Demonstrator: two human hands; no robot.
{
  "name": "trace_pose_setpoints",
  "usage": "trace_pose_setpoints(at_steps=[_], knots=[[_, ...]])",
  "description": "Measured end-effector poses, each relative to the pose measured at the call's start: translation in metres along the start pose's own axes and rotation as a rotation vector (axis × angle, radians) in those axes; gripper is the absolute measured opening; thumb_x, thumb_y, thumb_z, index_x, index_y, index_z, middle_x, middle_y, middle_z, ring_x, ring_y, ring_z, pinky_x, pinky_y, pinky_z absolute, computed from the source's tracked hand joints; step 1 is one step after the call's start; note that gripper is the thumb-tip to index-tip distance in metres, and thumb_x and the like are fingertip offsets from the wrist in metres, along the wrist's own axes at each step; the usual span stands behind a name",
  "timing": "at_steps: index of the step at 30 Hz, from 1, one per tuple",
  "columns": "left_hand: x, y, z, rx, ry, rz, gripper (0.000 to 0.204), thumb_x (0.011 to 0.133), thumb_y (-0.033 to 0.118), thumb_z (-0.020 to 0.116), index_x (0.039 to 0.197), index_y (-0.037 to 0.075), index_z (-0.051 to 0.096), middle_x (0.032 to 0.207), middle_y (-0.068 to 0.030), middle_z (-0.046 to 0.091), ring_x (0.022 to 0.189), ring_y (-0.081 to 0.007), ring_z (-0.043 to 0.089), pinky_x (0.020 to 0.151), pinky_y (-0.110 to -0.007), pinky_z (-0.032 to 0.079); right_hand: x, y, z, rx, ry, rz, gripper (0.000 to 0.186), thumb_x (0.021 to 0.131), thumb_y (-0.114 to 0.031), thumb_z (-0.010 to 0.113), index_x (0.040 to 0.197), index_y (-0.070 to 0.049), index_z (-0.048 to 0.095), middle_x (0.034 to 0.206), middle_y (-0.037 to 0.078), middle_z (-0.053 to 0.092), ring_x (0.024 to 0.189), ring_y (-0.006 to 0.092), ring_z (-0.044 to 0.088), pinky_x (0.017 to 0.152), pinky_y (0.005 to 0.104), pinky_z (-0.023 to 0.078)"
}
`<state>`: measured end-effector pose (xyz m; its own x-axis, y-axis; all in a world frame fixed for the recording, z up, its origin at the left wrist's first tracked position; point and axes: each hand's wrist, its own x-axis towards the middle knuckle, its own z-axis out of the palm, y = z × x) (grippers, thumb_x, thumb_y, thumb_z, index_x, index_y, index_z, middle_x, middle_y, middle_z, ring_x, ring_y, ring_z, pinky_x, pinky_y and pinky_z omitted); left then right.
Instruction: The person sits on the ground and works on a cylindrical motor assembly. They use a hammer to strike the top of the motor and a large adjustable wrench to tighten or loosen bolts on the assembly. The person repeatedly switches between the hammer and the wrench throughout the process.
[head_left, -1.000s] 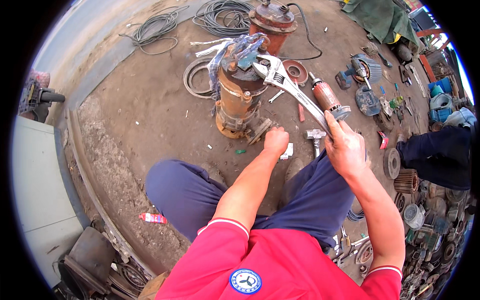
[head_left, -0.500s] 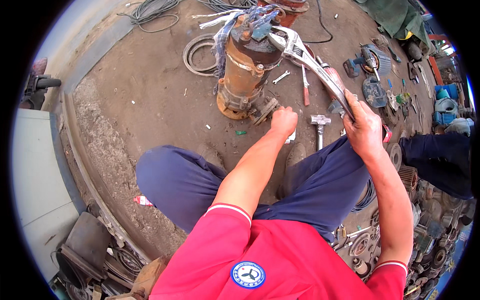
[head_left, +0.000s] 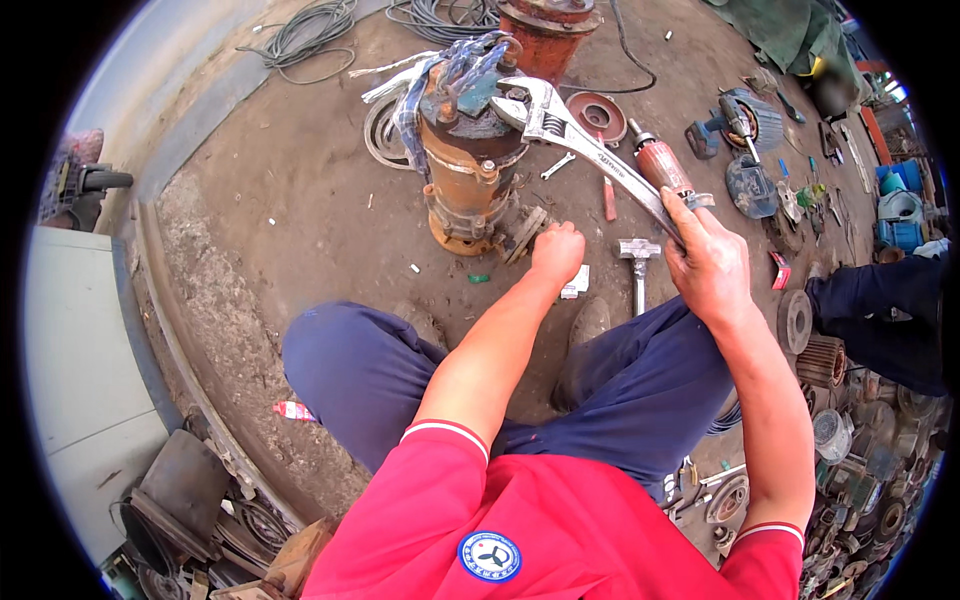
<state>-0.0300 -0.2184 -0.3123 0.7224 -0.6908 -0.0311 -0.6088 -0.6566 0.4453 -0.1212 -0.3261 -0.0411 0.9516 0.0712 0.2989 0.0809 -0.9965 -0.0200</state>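
Observation:
A rusty, orange-brown cylindrical pump (head_left: 462, 185) stands upright on the ground before my feet. A blue-and-white checked cloth (head_left: 410, 118) is tied about its top. My right hand (head_left: 708, 262) grips the handle end of a large silver adjustable wrench (head_left: 600, 155). The wrench slants up to the left, its jaws over the pump's upper right edge; I cannot tell whether they touch it. My left hand (head_left: 558, 252) is closed beside the round side flange (head_left: 526, 234) low on the pump. Its fingertips are hidden, and so is whatever they hold.
A hammer (head_left: 640, 262), a small spanner (head_left: 558, 166) and a red motor rotor (head_left: 660, 163) lie to the right. A second red pump (head_left: 548, 45) stands behind. Coiled cable (head_left: 310, 35) lies far left. Another person's dark-trousered leg (head_left: 875, 315) and many metal parts are at right.
The view has shifted, so the pump sits lower and further left. Both hands keep nearly the same places relative to it, with the wrench jaws slightly closer to the pump's top.

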Motion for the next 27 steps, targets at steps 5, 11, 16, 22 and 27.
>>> trace_pose_setpoints(at_steps=[5, 11, 16, 22, 27], knots=[[-0.020, 0.010, -0.018, -0.159, 0.010, -0.061, 0.046, 0.083, 0.012, 0.068, 0.128, 0.004, 0.056, 0.121, -0.0200, 0.054, 0.118, -0.0388, 0.055, 0.095, -0.048, 0.053, 0.000, 0.016, 0.002, 0.046, 0.002, -0.041, 0.058, 0.075, -0.007, 0.073, 0.132, -0.016, 0.064, 0.083, 0.009, 0.060, 0.071, 0.0346, 0.066, 0.063, 0.0444, 0.054], [-0.041, 0.020, -0.089, -0.066, 0.234, 0.186, 0.032, 0.087, 0.009, 0.062, 0.119, 0.004, 0.061, 0.113, -0.0130, 0.060, 0.107, -0.0324, 0.061, 0.089, -0.046, 0.053, 0.038, 0.088, 0.014, 0.053, 0.050, -0.200, 0.049, 0.077, -0.009, 0.071, 0.125, -0.015, 0.066, 0.087, 0.010, 0.064, 0.075, 0.0340, 0.067, 0.064, 0.0441, 0.054], [-0.060, 0.007, -0.202, 0.269, 0.276, 0.676, 0.029, 0.077, 0.013, 0.067, 0.104, 0.003, 0.065, 0.105, -0.0101, 0.062, 0.092, -0.0247, 0.063, 0.078, -0.037, 0.053, 0.077, 0.136, 0.012, -0.007, -0.061, -0.123, 0.029, 0.075, -0.011, 0.070, 0.104, -0.007, 0.065, 0.084, 0.015, 0.067, 0.081, 0.0379, 0.067, 0.071, 0.0488, 0.053], [-0.060, -0.023, -0.314, 0.056, 0.905, 0.163, 0.022, 0.086, 0.009, 0.072, 0.108, 0.005, 0.068, 0.102, -0.0123, 0.065, 0.090, -0.0300, 0.067, 0.076, -0.038, 0.055, 0.045, 0.108, -0.006, 0.265, -0.088, 0.192, 0.025, 0.079, -0.011, 0.067, 0.104, -0.005, 0.067, 0.089, 0.020, 0.069, 0.087, 0.0412, 0.067, 0.076, 0.0477, 0.052], [-0.017, -0.092, -0.321, -0.333, 0.711, -0.247, 0.043, 0.096, 0.037, 0.061, 0.125, 0.005, 0.067, 0.124, -0.0166, 0.065, 0.117, -0.0335, 0.061, 0.094, -0.040, 0.050, 0.007, 0.050, -0.022, 0.441, -0.110, 0.489, 0.024, 0.083, -0.020, 0.068, 0.102, -0.005, 0.069, 0.082, 0.024, 0.069, 0.084, 0.0427, 0.069, 0.076, 0.0483, 0.053]])
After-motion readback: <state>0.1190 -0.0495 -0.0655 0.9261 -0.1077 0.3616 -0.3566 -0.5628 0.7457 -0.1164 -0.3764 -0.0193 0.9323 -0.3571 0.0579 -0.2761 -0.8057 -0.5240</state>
